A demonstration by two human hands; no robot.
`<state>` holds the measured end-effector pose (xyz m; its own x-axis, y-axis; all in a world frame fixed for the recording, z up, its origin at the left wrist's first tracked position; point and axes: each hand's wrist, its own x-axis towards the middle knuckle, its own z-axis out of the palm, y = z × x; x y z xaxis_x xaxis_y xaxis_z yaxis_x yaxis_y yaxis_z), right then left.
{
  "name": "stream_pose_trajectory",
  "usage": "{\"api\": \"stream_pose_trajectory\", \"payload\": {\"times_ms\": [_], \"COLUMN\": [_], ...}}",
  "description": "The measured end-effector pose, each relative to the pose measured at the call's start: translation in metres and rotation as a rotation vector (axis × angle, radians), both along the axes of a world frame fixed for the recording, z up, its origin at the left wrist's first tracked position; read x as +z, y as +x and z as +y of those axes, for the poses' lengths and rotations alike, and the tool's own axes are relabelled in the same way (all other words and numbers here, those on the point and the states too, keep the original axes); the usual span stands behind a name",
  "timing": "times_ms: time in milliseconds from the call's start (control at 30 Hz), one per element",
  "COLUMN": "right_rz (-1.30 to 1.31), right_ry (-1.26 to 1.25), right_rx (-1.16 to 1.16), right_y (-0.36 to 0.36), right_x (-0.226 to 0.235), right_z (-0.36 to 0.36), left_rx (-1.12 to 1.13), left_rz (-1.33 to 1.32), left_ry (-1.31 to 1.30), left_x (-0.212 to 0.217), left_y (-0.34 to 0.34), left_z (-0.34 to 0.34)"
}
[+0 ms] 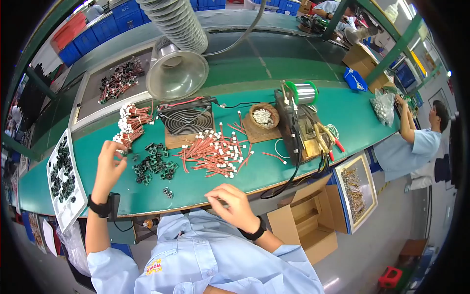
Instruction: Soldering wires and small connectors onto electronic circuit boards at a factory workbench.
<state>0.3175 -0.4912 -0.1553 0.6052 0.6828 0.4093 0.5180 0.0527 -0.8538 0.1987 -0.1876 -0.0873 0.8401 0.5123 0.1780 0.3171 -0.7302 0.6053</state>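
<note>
My left hand (pixel 108 164) is raised over the green bench top (pixel 274 169), fingers curled, its fingertips at a bundle of red wires with white plugs (pixel 129 128); whether it grips one I cannot tell. My right hand (pixel 231 203) hovers at the bench's near edge, fingers loosely bent with nothing seen in them. Between the hands lie a pile of small dark green parts (pixel 154 166) and two loose ones (pixel 168 192). A spread heap of red wires with white plugs (pixel 215 152) lies just beyond my right hand.
A small fan (pixel 187 120), a funnel-shaped fume hood on a ribbed hose (pixel 176 73), a bowl of metal wool (pixel 263 116), a solder reel (pixel 302 92) and a soldering stand (pixel 306 132) sit behind. A white tray of dark parts (pixel 62 174) lies left. Open carton (pixel 303 220) below right. Another person (pixel 416 142) works at right.
</note>
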Motion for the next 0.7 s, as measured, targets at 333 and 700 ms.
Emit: {"api": "stream_pose_trajectory", "payload": {"times_ms": [333,700], "right_rz": [-0.325,-0.565], "right_ry": [-0.409,-0.712], "right_rx": [-0.216,-0.161], "right_y": [0.064,0.119], "right_x": [0.044,0.026], "right_z": [-0.039,0.036], "left_rx": [-0.064,0.455], "left_rz": [-0.014,-0.158], "left_ry": [0.125,0.284], "left_x": [-0.008,-0.076], "left_y": [-0.009,-0.066], "left_z": [-0.024,-0.05]}}
